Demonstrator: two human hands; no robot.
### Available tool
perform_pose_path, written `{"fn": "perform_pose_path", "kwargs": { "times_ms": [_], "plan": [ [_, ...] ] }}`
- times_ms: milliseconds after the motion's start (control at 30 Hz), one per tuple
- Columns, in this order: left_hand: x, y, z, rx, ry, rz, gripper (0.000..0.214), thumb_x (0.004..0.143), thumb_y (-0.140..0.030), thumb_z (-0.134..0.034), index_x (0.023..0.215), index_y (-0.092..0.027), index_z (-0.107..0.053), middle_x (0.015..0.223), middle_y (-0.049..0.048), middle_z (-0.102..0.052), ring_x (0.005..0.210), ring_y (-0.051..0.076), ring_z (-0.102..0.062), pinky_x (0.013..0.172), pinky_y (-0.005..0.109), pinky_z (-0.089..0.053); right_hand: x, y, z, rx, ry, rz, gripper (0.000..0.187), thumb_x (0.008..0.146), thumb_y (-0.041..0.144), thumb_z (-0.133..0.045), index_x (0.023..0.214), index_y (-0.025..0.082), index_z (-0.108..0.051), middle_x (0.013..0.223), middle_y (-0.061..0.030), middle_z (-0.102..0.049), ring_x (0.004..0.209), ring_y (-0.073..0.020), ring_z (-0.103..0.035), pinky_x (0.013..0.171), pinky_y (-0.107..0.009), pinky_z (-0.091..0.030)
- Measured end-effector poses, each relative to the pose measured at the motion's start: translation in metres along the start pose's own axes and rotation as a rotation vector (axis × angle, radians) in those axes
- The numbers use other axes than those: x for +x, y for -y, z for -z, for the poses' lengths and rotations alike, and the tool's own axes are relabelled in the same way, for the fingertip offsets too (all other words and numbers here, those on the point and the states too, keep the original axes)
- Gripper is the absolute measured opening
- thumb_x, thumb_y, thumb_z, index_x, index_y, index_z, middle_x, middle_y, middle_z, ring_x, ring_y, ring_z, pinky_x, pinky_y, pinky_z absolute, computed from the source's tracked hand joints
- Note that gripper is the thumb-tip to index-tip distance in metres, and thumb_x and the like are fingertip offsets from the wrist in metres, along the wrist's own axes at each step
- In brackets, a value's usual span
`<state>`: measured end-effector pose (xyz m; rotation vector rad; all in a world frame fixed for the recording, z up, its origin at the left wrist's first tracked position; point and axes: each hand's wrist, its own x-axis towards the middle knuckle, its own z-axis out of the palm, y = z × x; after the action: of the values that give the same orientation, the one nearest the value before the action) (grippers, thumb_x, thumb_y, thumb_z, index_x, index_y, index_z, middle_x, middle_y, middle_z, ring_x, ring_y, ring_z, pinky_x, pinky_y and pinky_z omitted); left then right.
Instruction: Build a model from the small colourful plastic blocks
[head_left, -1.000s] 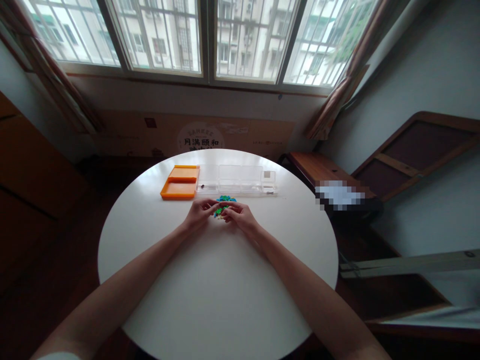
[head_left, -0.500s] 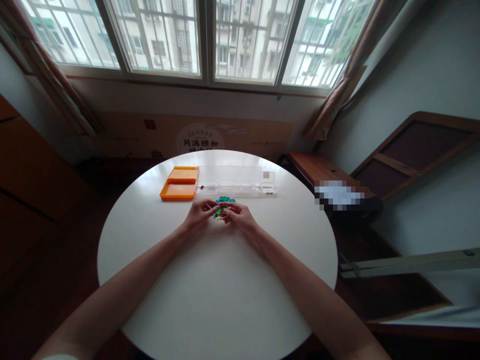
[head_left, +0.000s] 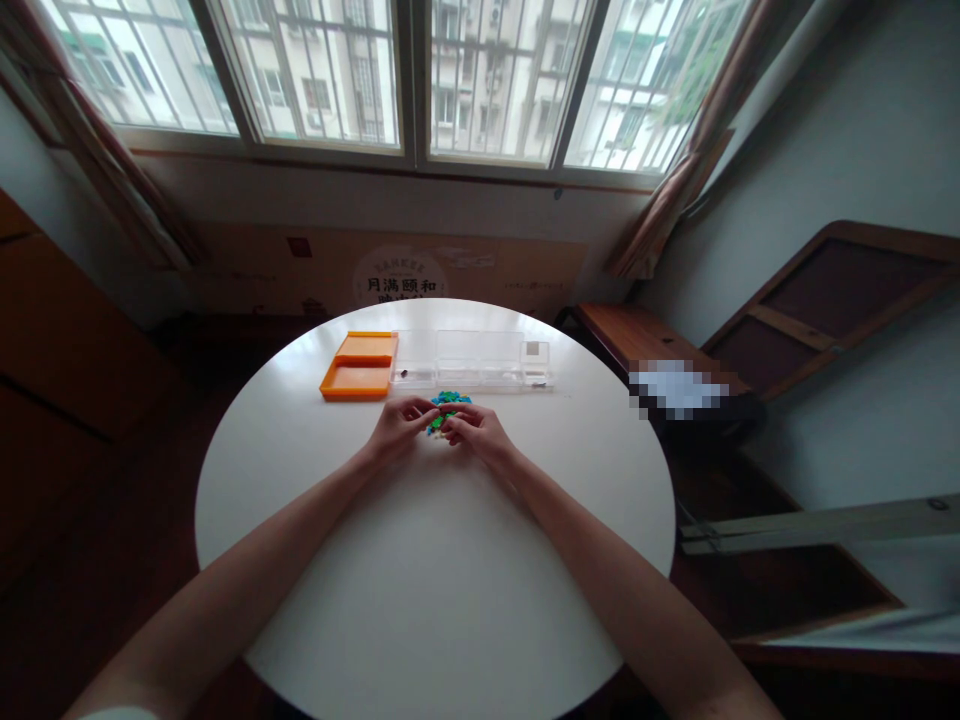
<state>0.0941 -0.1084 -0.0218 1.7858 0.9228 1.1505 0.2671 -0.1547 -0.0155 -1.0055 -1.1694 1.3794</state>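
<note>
Both hands meet over a small pile of blue, green and pale pieces [head_left: 452, 398] near the middle of the round white table [head_left: 427, 560]. My left hand [head_left: 400, 424] has its thumb and fingers drawn together at the pile's left side. From the right, my right hand [head_left: 474, 427] comes in with thumb and forefinger pinched, its fingertips at those of the left. Whatever lies between the fingertips is too small to make out. Part of the pile is hidden behind the fingers.
Beyond the pile lies an orange two-part tray [head_left: 356, 378] at left, beside a clear plastic compartment box [head_left: 480, 350] with a few small dark bits in it. A wooden bench [head_left: 630, 335] stands right of the table, under the window.
</note>
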Motion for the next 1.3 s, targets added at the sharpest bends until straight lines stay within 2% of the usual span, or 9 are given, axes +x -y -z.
{"fn": "perform_pose_path", "kwargs": {
  "times_ms": [1067, 1300],
  "plan": [
    [-0.0004, 0.0001, 0.0, 0.008, 0.011, 0.026, 0.038, 0.073, -0.049, -0.073, 0.081, -0.011, -0.072, 0.065, 0.0054, -0.068, 0.053, 0.012, -0.057, 0.049, 0.02, -0.043, 0.0003, -0.0001, 0.0006, -0.003, -0.001, -0.009, 0.041, 0.065, 0.038, -0.077, 0.099, 0.016, -0.071, 0.07, -0.0015, -0.068, 0.058, -0.0096, -0.062, 0.058, -0.024, -0.052],
    [-0.0001, 0.002, -0.0002, -0.014, 0.009, 0.027, 0.034, 0.073, -0.045, -0.073, 0.081, -0.011, -0.072, 0.067, 0.0059, -0.069, 0.054, 0.012, -0.058, 0.05, 0.02, -0.043, 0.0001, -0.0012, 0.0012, -0.014, 0.001, -0.011, 0.041, 0.066, 0.039, -0.077, 0.1, 0.017, -0.072, 0.07, -0.0021, -0.068, 0.06, -0.0105, -0.062, 0.059, -0.025, -0.052]
  ]
}}
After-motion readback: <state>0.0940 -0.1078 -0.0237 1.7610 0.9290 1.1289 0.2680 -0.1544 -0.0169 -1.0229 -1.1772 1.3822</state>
